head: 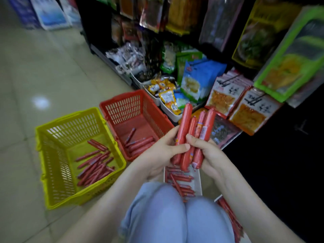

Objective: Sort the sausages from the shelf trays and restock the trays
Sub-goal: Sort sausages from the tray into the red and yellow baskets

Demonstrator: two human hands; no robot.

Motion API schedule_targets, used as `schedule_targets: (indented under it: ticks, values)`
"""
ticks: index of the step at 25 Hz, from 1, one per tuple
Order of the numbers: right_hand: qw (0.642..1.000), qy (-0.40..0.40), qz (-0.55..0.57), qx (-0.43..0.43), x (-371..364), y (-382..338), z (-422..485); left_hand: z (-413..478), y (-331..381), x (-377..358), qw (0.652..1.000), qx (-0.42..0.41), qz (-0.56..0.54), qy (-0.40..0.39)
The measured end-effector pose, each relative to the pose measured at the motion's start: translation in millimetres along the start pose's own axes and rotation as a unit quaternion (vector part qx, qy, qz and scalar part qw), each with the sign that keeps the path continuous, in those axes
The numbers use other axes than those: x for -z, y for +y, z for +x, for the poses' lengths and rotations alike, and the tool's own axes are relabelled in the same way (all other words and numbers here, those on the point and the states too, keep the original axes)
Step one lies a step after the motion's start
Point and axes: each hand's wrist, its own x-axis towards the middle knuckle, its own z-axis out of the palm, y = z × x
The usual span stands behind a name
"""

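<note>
Sausages [194, 135] in red wrappers stand as a bundle between both hands, in front of the knees and above the floor. The right hand [208, 153] has its fingers [194, 139] clenched around the lower half of the bundle, so the thick pieces stay together. The left hand [163, 151] grasps one long sausage at the left side of the bundle, with the thumb pressed across it; I think this one is being separated for sorting. Two baskets wait on the floor at the left: the yellow basket [52, 172] holds many thin sausages, and the red basket [122, 109] holds a few thicker ones, so sizes seem to go apart. A white tray [198, 179] with more thin sausages lies under the hands, partly covered by them and by the knees. Another tray at the lower right is cut off by the arm. The labels on the wrappers are too blurred to read, and the exact number in the bundle is not clear.
</note>
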Motion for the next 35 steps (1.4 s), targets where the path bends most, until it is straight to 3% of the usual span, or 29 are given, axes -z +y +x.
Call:
schedule_targets:
  ticks: [11, 21, 29, 32, 33, 35]
  values:
    - [0.987, -0.130, -0.095, 0.009, -146, 30, -42, -149, 60, 62, 0.993, -0.063, -0.028, 0.097]
    - [0.966, -0.175, -0.187, -0.036, -151, 66, 59, -96, 31, 131, 0.971, -0.071, 0.021, 0.226]
    - [0.949, -0.027, -0.312, -0.037, -70, 88, 232, -2, -30, 262, 0.935, -0.007, -0.038, 0.352]
    - [0.907, -0.045, -0.415, -0.055, -44, 118, 291, 27, -60, 303, 0.927, 0.016, -0.059, 0.370]
    - [0.874, -0.059, -0.480, -0.044, -35, 130, 310, 35, -68, 314, 0.924, 0.020, -0.064, 0.378]
    - [0.760, -0.104, -0.642, -0.005, -18, 154, 344, 48, -83, 331, 0.917, 0.027, -0.073, 0.391]
